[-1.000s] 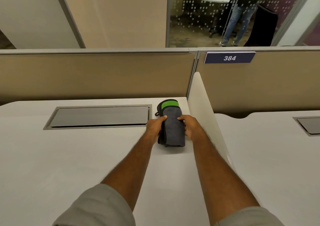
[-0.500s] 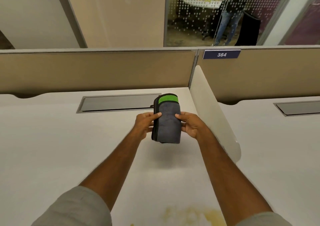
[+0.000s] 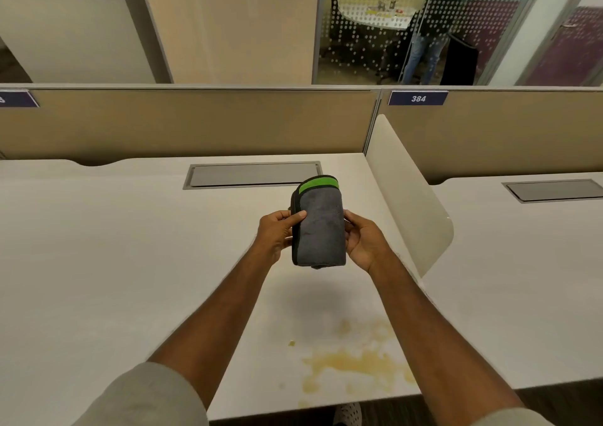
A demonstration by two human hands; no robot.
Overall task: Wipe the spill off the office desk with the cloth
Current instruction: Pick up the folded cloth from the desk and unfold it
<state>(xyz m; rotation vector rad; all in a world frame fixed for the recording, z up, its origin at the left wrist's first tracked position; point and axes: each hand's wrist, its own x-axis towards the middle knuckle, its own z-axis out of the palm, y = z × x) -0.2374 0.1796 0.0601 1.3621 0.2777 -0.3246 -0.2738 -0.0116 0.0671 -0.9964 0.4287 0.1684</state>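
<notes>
A folded cloth (image 3: 319, 226) is seen in the air: dark grey and fuzzy, edged in black, with a bright green band across its far end. It is folded into a thick, narrow bundle, longer than wide, the green end pointing away from the person.

The cloth is gripped from both sides. The left hand (image 3: 277, 234) is curled round its left edge, thumb laid across the top face, and the right hand (image 3: 364, 240) is wrapped round the right edge, fingers tucked underneath. The bundle is held between the two palms, lifted off the desk (image 3: 114, 262), its shadow thrown onto the surface below.

A yellowish spill (image 3: 352, 360) is spread on the desk nearer the person than the cloth, close to the front edge and well apart from it. Beyond the cloth a grey cable hatch (image 3: 251, 174) is set flush into the desk. To the right of the cloth a pale curved divider (image 3: 408, 194) is stood along the desk's side, and behind the desk a tan partition (image 3: 195, 122) is fitted, with a sign reading 384 (image 3: 417, 98). Farther back, a glass wall with dots (image 3: 375, 34) is visible.
</notes>
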